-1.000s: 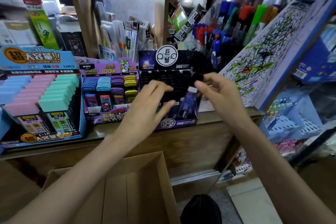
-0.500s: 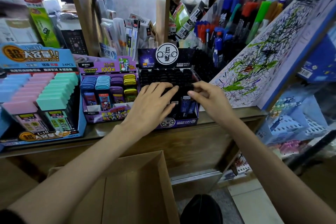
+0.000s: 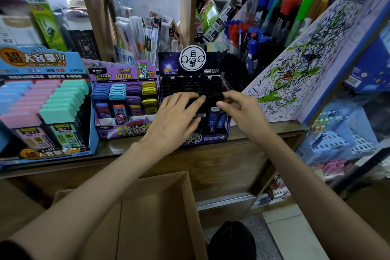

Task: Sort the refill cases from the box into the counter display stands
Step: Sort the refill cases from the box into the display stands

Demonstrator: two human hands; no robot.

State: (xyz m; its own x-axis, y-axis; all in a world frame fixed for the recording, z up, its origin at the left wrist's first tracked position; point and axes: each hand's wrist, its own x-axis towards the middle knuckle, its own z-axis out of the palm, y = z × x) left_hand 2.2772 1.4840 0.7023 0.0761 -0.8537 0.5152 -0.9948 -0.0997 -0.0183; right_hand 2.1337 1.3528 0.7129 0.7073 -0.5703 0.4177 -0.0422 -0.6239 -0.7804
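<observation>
We press the black-capped refill case (image 3: 218, 99), standing upright, cap up, into the front row of the dark display stand (image 3: 207, 135) on the desk (image 3: 263, 131), right hand (image 3: 242, 112) pinching its cap, left hand (image 3: 175, 118) flat and released beside it.

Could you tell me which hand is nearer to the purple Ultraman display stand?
The left. The left hand rests on the black-capped stand's front rows, just right of the purple Ultraman stand. The right hand is at that black stand's far right side.
</observation>
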